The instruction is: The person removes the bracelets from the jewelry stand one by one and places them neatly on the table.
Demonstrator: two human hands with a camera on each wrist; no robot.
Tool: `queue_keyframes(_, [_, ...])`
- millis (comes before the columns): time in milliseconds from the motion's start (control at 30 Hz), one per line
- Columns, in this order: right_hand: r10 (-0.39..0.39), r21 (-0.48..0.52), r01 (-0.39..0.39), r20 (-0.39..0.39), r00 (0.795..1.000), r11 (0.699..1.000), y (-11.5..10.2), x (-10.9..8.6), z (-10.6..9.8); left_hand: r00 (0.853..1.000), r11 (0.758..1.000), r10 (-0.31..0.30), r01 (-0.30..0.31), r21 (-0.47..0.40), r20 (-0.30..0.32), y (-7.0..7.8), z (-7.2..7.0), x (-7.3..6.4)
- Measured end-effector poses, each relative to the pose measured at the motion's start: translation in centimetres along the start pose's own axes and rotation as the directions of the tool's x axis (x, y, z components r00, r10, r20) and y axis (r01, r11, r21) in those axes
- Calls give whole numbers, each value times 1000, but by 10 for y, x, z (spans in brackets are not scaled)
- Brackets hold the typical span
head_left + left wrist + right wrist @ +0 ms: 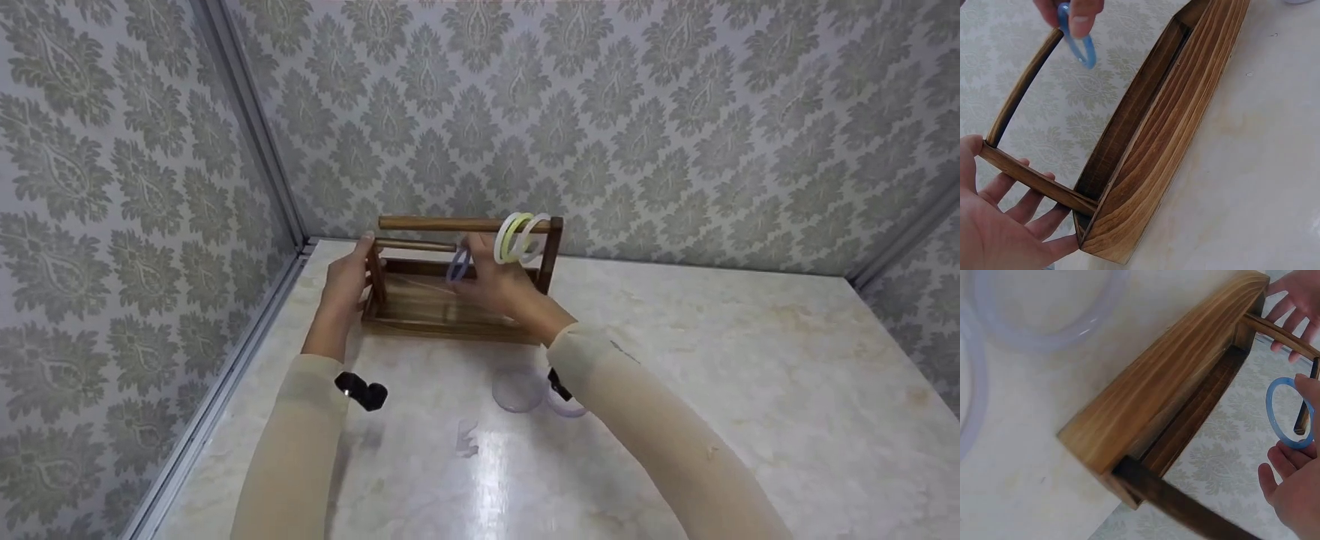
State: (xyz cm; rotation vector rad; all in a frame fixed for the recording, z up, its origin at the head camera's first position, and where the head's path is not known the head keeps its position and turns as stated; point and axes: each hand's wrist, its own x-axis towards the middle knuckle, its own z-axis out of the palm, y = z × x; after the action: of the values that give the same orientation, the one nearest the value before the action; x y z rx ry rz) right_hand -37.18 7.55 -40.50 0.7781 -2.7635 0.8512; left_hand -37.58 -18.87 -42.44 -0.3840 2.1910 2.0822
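Note:
A wooden bangle stand (450, 328) with a tray base and two rods stands on the table by the back wall. My left hand (347, 277) holds its left post, thumb at the top and fingers spread behind. My right hand (501, 286) pinches a blue bangle (1270, 408) between thumb and fingers at the free end of the front rod (416, 244). In the right wrist view the rod's tip shows within the bangle's opening. On the back rod (442, 223), several white and yellow bangles (501, 238) hang near the right post (551, 255).
Two pale lilac bangles (1050, 343) lie on the table (720, 390) in front of the stand, one partly under my right sleeve (645, 405) in the head view. Patterned walls (600, 112) rise behind and to the left, with a metal strip (247, 112) at the corner.

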Motion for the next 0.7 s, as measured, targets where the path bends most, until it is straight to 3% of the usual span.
queue_keyframes(100, [-29,26,28,22,999,999,9,-8,-2,1000,1000,3,-3,0,5,0,0,0])
queue_keyframes(200, [-63,-11,64,44,997,998,12,-14,-4,1000,1000,4,-4,1,7,1,1,-1])
queue_keyframes(333, [-106,-96,113,81,991,989,6,-24,-8,1000,1000,10,-10,-3,10,1,0,-2])
queue_keyframes(467, [-124,-111,138,127,984,984,-1,-36,-12,1000,1000,23,-23,17,13,0,0,-1])
queue_keyframes(700, [-238,-186,273,192,952,944,-10,-66,-23,999,999,34,-34,-2,-1,-1,1,-2])
